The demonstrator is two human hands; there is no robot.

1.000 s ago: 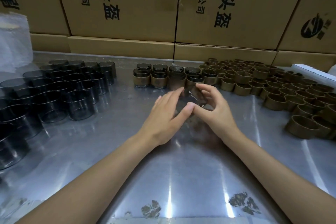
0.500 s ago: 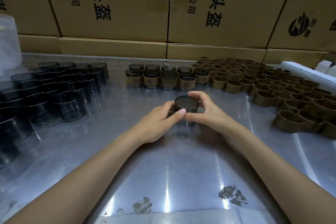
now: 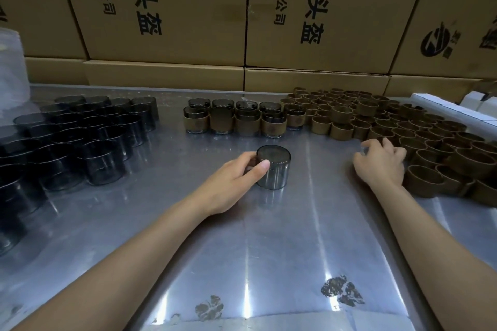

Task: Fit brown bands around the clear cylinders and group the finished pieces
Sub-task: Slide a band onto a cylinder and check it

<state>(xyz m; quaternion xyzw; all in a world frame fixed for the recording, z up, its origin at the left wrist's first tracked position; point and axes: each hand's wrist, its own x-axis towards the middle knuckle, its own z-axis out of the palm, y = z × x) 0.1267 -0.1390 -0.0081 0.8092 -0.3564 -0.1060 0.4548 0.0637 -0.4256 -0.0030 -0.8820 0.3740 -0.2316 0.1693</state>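
A clear smoky cylinder (image 3: 274, 168) stands upright on the metal table (image 3: 242, 244) at the centre, with no band on it. My left hand (image 3: 234, 183) grips its left side with thumb and fingers. My right hand (image 3: 380, 162) rests at the near edge of the pile of brown bands (image 3: 403, 129) on the right, fingers curled and touching the bands; I see nothing held in it. Several finished banded cylinders (image 3: 236, 119) stand in a stacked row behind the centre.
Many bare smoky cylinders (image 3: 72, 140) crowd the left of the table. Cardboard boxes (image 3: 242, 13) form a wall along the back. A white box (image 3: 457, 113) lies at the far right, and a plastic-wrapped bundle (image 3: 10, 67) at the far left.
My right hand has let go of the cylinder and moved right to the band pile. My left hand alone now holds the cylinder, which stands on the table.
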